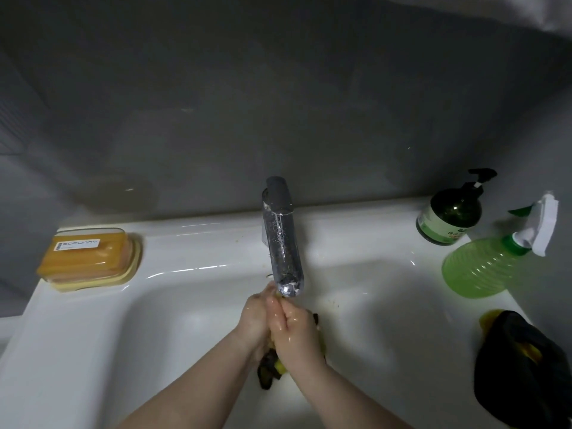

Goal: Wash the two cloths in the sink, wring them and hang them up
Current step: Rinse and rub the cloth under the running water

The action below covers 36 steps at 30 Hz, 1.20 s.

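My two hands are pressed together, palm to palm, over the basin of a white sink (123,351). My left hand (255,320) and right hand (294,331) both close on a wet cloth (272,366), squeezing it between them. The cloth is yellow and dark. Most of it is hidden inside my grip, and only a crumpled end hangs out below my wrists, with a small dark edge showing beside my right hand. My fingers point away from me, towards the back of the sink, and my skin is glossy with water.

A chrome tap (283,239) reaches forward from the back ledge. Its spout end sits right over my fingertips and covers them, so I cannot tell exactly how they curl there.

The second cloth (520,366), black with yellow showing through its folds, lies bunched on the right rim of the sink, well apart from my hands.

On the left back corner of the ledge stands an orange soap box (89,258) with a clear lid and a white label. At the right back corner is a dark green pump bottle (448,218), and just in front of it a pale green spray bottle (483,267) with a white trigger. A grey wall (278,103) rises behind.
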{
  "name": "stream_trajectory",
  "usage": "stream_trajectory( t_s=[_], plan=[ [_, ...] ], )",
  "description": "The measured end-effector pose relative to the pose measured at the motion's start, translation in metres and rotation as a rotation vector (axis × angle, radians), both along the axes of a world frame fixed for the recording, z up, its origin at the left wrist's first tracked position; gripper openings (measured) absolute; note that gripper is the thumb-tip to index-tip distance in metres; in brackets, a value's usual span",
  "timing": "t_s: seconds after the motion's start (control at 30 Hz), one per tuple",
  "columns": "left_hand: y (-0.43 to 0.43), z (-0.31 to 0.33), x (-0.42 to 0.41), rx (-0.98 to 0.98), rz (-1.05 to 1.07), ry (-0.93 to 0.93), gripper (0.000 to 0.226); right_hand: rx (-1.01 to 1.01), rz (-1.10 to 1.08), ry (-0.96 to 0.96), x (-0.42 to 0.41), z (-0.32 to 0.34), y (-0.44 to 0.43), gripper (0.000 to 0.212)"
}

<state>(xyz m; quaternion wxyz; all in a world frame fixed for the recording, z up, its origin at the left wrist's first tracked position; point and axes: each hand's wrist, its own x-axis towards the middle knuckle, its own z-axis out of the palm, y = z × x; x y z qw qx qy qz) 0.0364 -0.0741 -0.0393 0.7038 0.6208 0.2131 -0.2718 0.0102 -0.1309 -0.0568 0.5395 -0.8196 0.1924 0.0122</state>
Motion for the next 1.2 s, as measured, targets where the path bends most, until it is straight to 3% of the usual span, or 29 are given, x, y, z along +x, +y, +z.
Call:
stream_trajectory(
  t_s=[0.17, 0.27, 0.43, 0.53, 0.6, 0.7, 0.77, 0.83, 0.93, 1.07, 1.2],
  plan=[
    [-0.001, 0.004, -0.008, -0.133, -0.035, 0.101, 0.032, 0.082, -0.171, 0.009, 0.016, 0.002, -0.013, 0.041],
    [0.007, -0.001, 0.000, -0.138, 0.047, 0.076, 0.038, 0.007, -0.018, -0.003, 0.004, 0.001, 0.003, 0.047],
    [0.003, 0.004, -0.005, -0.088, -0.032, 0.047, 0.034, 0.079, -0.168, 0.005, 0.014, 0.001, -0.006, 0.036],
    [0.009, -0.001, 0.003, -0.060, -0.004, 0.024, 0.041, -0.015, -0.011, -0.027, 0.001, 0.002, 0.009, 0.044],
    [0.012, 0.000, 0.002, -0.083, -0.044, 0.021, 0.037, -0.034, -0.043, 0.013, 0.002, -0.001, 0.007, 0.048],
    [0.010, 0.002, -0.006, -0.211, -0.158, 0.086, 0.022, 0.062, -0.179, 0.074, 0.021, -0.001, -0.021, 0.042],
    [0.019, 0.003, -0.003, -0.233, -0.097, 0.077, 0.028, 0.205, -0.186, 0.073, 0.024, 0.000, -0.033, 0.038],
    [0.033, -0.003, 0.007, -0.104, -0.046, 0.039, 0.037, 0.350, -0.145, 0.157, 0.025, 0.002, -0.037, 0.034],
    [0.043, -0.006, 0.014, -0.001, -0.115, -0.029, 0.036, 0.359, -0.029, 0.315, 0.024, 0.003, -0.043, 0.030],
    [0.037, -0.012, 0.009, -0.078, -0.277, -0.041, 0.031, 0.518, 0.009, 0.271, 0.026, 0.003, -0.045, 0.027],
    [0.045, -0.021, 0.006, -0.009, -0.352, -0.021, 0.022, 0.431, 0.015, 0.241, 0.027, 0.010, -0.051, 0.028]
  ],
)
